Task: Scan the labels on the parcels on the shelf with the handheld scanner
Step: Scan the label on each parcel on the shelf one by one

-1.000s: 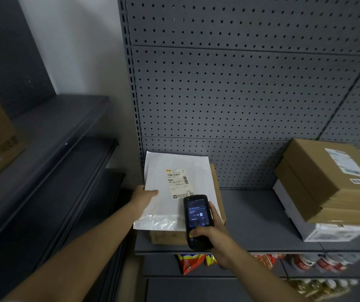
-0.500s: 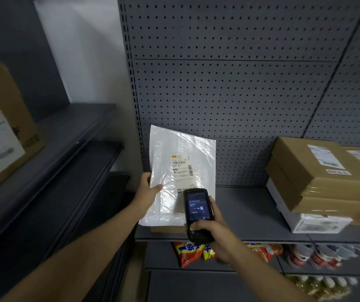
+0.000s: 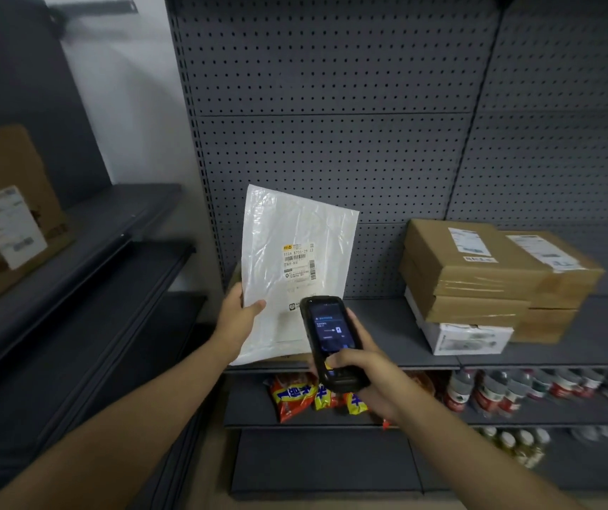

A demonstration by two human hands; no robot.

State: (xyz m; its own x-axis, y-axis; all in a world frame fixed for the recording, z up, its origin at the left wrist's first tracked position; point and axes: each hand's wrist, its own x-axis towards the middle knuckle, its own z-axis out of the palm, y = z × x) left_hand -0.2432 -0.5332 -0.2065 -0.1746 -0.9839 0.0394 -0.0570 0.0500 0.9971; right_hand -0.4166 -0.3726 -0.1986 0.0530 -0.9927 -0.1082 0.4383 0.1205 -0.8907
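White mailer (image 3: pixel 288 274) now lifted off the shelf (image 3: pixel 398 325) and tipped near upright; a second ago it lay flat on a box. Label (image 3: pixel 299 263) faces the scanner (image 3: pixel 326 336), so the scan looks imminent. Left hand (image 3: pixel 238 318) fingers pinch the mailer's lower left edge; right hand (image 3: pixel 365 373) fingers wrap the scanner, thumb on keys. Mailer: thin, glossy, crinkled. Stacked cardboard parcels (image 3: pixel 479 274) wait on the right.

the left hand (image 3: pixel 235 320) is holding a white mailer (image 3: pixel 295 266) upright above the shelf (image 3: pixel 398 325), while the right hand (image 3: pixel 365 373) is gripping the scanner (image 3: pixel 328 340) just below its label (image 3: pixel 299 263); boxes (image 3: pixel 479 277) are sitting stacked to the right.
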